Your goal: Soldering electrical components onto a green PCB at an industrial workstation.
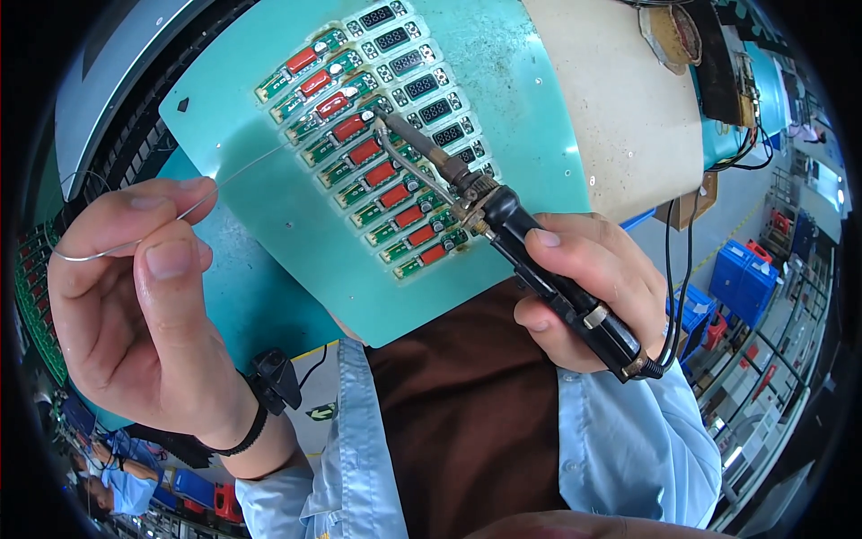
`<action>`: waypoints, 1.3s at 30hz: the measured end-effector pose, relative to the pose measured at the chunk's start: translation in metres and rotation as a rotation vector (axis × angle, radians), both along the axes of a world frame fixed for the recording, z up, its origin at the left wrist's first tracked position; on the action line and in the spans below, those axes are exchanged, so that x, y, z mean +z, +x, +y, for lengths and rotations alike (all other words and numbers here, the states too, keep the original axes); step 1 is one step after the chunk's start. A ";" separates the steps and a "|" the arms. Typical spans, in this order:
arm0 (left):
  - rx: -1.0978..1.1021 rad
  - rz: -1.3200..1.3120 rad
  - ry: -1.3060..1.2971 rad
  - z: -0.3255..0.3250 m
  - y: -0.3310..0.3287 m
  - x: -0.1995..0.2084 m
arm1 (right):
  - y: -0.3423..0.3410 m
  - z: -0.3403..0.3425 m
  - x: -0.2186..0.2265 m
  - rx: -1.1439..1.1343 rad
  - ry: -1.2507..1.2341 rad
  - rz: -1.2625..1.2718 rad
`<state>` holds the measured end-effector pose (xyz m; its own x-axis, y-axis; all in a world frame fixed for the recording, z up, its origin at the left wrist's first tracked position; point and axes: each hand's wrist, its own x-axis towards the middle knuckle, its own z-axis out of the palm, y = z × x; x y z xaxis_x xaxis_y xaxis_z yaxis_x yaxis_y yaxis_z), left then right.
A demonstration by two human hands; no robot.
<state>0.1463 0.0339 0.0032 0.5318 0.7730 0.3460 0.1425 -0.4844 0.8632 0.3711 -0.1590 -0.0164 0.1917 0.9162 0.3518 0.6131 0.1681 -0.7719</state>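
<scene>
My left hand (144, 314) pinches a thin silvery solder wire (256, 162) between thumb and fingers. From there the wire runs right to the small circuit boards (366, 151), where its end is hard to make out. In my right hand (603, 260) is a black-handled soldering iron (514, 225) with a thin metal tube along its shaft. The iron's tip rests at or just above a board near the middle of the row; contact cannot be told. Each board carries a red block and a small dark digit display. They sit in a slanting row on a teal sheet (296, 238).
A beige board (620, 108) lies right of the sheet, with a worn holder (669, 38) above it. Black cables (684, 260) trail from the iron. More green boards (38, 301) stand at far left. Blue bins (743, 274) are at right; another person (133, 485) is lower left.
</scene>
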 end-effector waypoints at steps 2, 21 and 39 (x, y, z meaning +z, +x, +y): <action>0.003 -0.002 -0.004 0.000 0.000 0.001 | 0.000 0.001 0.002 0.007 -0.011 0.004; -0.003 -0.030 0.060 0.000 0.004 0.000 | 0.003 -0.001 0.010 0.003 -0.049 0.048; -0.068 -0.058 -0.013 -0.010 -0.003 -0.004 | 0.004 -0.020 0.000 0.028 -0.009 0.047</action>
<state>0.1434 0.0240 -0.0011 0.5624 0.7404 0.3680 0.0590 -0.4798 0.8754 0.3749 -0.1789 -0.0166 0.1817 0.9245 0.3350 0.5713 0.1781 -0.8012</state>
